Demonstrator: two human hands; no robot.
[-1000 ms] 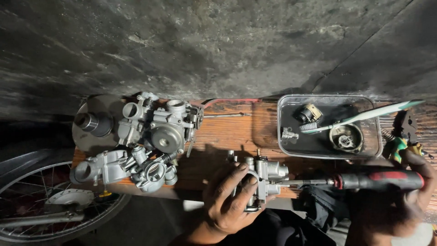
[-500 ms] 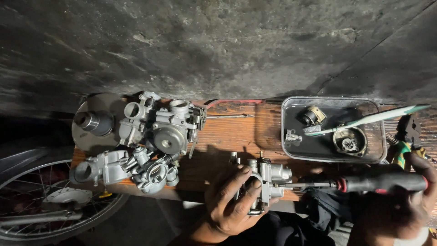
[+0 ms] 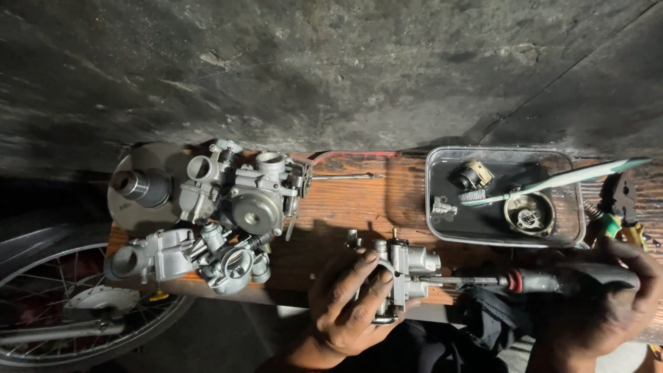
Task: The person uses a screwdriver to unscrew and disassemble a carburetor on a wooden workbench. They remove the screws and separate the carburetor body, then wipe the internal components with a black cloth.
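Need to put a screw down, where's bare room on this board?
Bare wood lies between the carburetor pile and the tray, above the left hand. The board's left end is crowded; pliers crowd the right.

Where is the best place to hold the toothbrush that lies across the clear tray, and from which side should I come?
Take the toothbrush by its pale handle, which sticks out past the right rim of the clear tray, and come from the right. The bristle end sits low among small metal parts, so fingers would probably have little room there.
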